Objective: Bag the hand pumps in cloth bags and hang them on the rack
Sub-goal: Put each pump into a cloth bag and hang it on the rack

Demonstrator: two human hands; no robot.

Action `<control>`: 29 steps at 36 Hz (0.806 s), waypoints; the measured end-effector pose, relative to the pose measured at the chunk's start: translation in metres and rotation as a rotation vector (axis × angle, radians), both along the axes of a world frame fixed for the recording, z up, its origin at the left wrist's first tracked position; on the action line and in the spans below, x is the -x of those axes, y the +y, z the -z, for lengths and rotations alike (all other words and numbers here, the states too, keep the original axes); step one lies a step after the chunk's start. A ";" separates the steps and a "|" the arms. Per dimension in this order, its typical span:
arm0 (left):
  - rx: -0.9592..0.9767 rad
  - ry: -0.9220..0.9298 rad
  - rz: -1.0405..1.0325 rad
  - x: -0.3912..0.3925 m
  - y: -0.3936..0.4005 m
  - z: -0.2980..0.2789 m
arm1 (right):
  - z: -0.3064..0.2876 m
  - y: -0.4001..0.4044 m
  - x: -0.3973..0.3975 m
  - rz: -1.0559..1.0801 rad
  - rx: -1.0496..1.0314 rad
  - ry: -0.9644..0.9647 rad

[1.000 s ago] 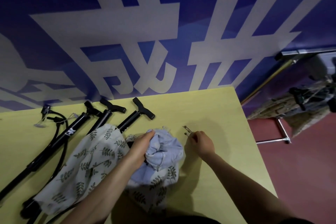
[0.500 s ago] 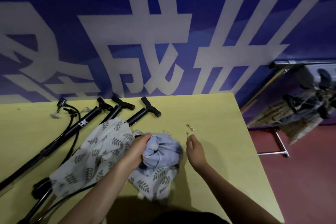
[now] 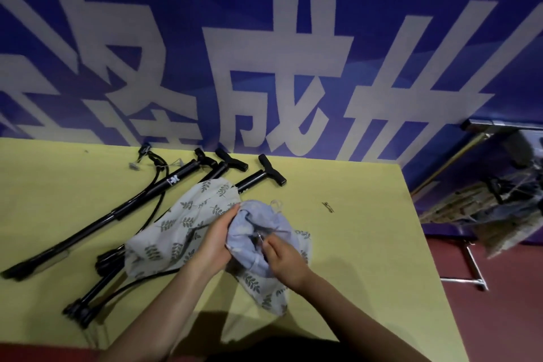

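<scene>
The bunched blue cloth bag (image 3: 258, 232) is gripped at its left by the left hand (image 3: 216, 239), fingers curled round the gathered fabric, on the yellow table (image 3: 367, 244) atop the leaf-print bag (image 3: 182, 223). The right hand (image 3: 283, 257) is now pressed against the bundle, fingertips pinching something small and metallic; half a second ago it was seen apart, to the right. Three black hand pumps (image 3: 164, 185) are laid out far left, a small clip (image 3: 328, 206) lies right.

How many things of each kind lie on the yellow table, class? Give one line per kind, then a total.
Black hand pumps: 3
Leaf-print cloth bags: 1
Blue cloth bundle, gripped by both hands: 1
Small metal clips: 1
Total: 6
</scene>
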State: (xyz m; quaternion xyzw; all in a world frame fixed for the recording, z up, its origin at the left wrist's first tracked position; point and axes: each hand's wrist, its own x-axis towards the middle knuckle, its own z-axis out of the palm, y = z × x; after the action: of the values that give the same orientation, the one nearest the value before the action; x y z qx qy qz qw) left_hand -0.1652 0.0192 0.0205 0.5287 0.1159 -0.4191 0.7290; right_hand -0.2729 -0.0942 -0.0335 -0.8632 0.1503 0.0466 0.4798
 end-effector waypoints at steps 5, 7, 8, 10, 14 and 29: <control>-0.017 -0.065 0.038 0.000 0.035 0.005 | 0.005 0.015 0.003 -0.102 0.156 0.025; -0.046 -0.104 0.064 0.000 0.046 0.012 | 0.004 0.020 0.003 -0.115 0.204 0.019; -0.094 -0.105 0.050 0.000 0.050 0.012 | 0.004 0.023 0.003 -0.123 0.219 0.022; -0.157 -0.130 0.050 -0.002 0.059 0.015 | 0.004 0.029 0.001 -0.140 0.231 0.031; -0.112 -0.140 0.016 0.003 0.071 0.012 | 0.001 0.035 -0.003 -0.128 0.262 0.089; -0.034 -0.189 0.080 -0.001 0.075 0.008 | -0.025 0.027 -0.009 -0.050 0.132 0.134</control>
State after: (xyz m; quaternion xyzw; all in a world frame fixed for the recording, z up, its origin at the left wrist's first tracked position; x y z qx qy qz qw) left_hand -0.1643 0.0946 0.0128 0.5823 0.0328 -0.3941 0.7103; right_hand -0.2642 -0.0670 -0.0088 -0.8914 0.1630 0.1060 0.4093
